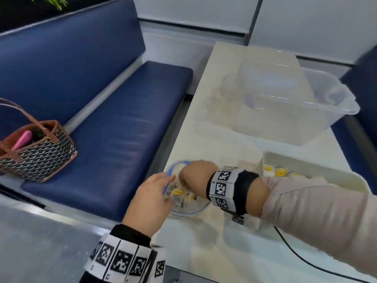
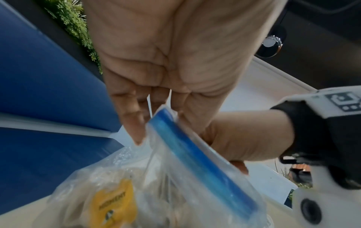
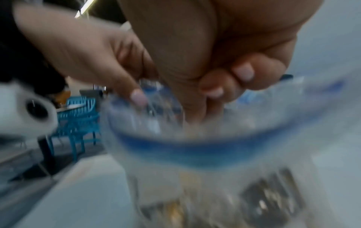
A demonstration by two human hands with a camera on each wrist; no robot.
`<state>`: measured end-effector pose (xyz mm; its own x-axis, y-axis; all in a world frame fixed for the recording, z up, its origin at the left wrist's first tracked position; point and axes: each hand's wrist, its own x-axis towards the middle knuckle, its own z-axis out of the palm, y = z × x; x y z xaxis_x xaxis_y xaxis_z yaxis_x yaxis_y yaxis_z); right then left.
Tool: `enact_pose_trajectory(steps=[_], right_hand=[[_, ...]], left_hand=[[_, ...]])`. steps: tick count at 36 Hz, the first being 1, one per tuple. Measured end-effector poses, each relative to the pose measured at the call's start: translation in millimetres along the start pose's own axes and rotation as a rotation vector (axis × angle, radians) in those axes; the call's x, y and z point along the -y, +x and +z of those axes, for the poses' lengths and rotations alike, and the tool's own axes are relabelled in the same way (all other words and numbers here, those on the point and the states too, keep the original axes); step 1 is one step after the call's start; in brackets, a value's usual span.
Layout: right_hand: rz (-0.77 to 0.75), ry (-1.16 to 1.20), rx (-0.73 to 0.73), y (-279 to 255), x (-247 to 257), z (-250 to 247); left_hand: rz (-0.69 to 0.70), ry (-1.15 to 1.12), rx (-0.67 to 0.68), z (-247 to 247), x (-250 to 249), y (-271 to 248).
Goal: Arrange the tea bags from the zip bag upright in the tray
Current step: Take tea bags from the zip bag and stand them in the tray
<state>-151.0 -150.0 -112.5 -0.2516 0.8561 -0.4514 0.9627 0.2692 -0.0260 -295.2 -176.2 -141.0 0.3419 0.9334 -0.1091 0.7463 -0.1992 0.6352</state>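
The zip bag (image 1: pixel 184 198) is being held open on the tabletop (image 1: pixel 206 111), at about seven o'clock in the head view, near the tabletop's left edge. Its blue-striped rim is being pinched by the left hand (image 1: pixel 150 201), with the fingers (image 2: pixel 128 114) on one side of the film and the thumb on the other. The right hand (image 1: pixel 193 170) is being reached into the mouth of the bag with its fingers (image 3: pixel 230 83) curled downward; whether anything is being grasped by them cannot be told, since the wrist picture is blurred. Tea bags (image 2: pixel 113 203) with yellow tags are being seen through the clear plastic. The tray (image 1: pixel 361 183) is lying at four o'clock, just beyond the right forearm, with a few yellow-tagged bags inside. A clear plastic bin (image 1: pixel 334 111) is standing at one o'clock.
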Motion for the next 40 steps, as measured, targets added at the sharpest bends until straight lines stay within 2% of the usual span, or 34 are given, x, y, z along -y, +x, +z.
enact_pose_trajectory(steps=[2,7,13,16,19,23,25,27,31,33,36,40], right_hand=[[-0.015,0.054,-0.066,-8,-3,-11],[-0.033,0.359,-0.185,-27,-6,-36],[-0.057,0.583,-0.254,-31,0,-42],[0.012,0.622,-0.255,-23,1,-31],[0.066,0.543,-0.190,-13,1,-16],[0.036,0.250,0.104,5,10,8],[0.031,0.182,0.169,13,13,20],[0.045,0.151,0.167,18,15,28],[-0.021,0.017,0.146,26,18,39],[-0.016,0.010,0.110,32,19,39],[0.038,0.045,0.135,34,19,32],[0.028,0.101,0.171,38,16,30]], left_hand=[[-0.011,0.030,-0.002,-2,-1,0],[0.007,0.060,-0.053,-10,-12,1],[0.052,-0.054,-0.201,-15,-5,5],[0.069,-0.198,-0.228,-18,3,2],[0.043,-0.301,-0.265,-22,6,-3],[0.033,-0.422,-0.271,-23,8,-8],[0.022,-0.461,-0.250,-21,9,-9],[0.019,-0.474,-0.222,-19,10,-10],[0.004,-0.464,-0.177,-16,13,-10],[0.004,-0.454,-0.166,-15,14,-9],[0.010,-0.448,-0.154,-16,15,-9],[0.026,-0.434,-0.142,-16,15,-7]])
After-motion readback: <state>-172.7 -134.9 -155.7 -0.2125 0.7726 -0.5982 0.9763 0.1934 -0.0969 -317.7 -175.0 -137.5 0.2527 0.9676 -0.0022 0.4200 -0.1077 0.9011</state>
